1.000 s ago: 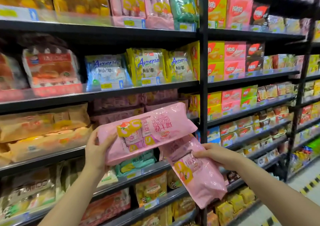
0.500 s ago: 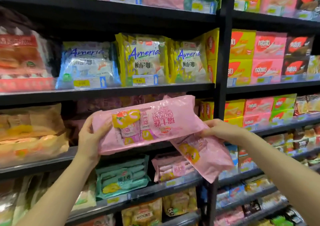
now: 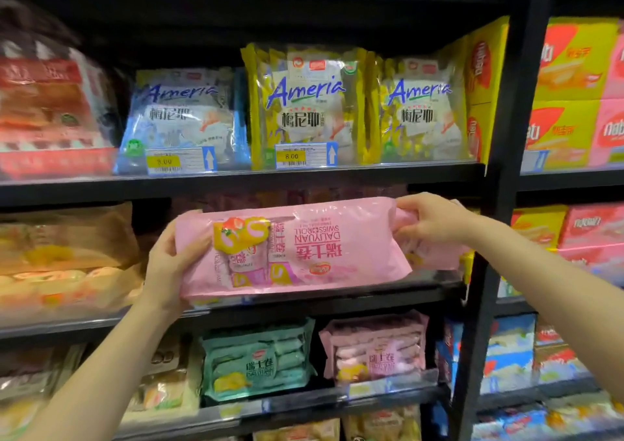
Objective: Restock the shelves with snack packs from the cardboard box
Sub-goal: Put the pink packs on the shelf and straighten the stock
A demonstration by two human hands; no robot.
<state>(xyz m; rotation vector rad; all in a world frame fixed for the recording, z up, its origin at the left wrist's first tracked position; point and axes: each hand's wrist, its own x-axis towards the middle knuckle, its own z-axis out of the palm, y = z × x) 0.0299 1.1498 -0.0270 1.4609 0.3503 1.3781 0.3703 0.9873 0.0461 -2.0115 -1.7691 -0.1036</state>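
Note:
A long pink Swiss roll pack (image 3: 304, 248) lies level at the mouth of the middle shelf (image 3: 337, 300), its print upside down. My left hand (image 3: 169, 265) grips its left end. My right hand (image 3: 429, 221) holds its right end together with a second pink pack (image 3: 435, 255), which hangs mostly hidden behind the first. Dim pink packs sit deeper in the shelf behind them. The cardboard box is out of view.
Blue and yellow Ameria bags (image 3: 304, 109) fill the shelf above. Tan bread packs (image 3: 64, 255) lie to the left. A green pack (image 3: 256, 359) and a pink pack (image 3: 374, 349) stand on the shelf below. A black upright (image 3: 499, 204) separates wafer boxes (image 3: 567, 92) on the right.
Both hands have raised the pink packs up to the middle shelf. The front pack has turned level, and the second pack has swung from hanging below to behind it.

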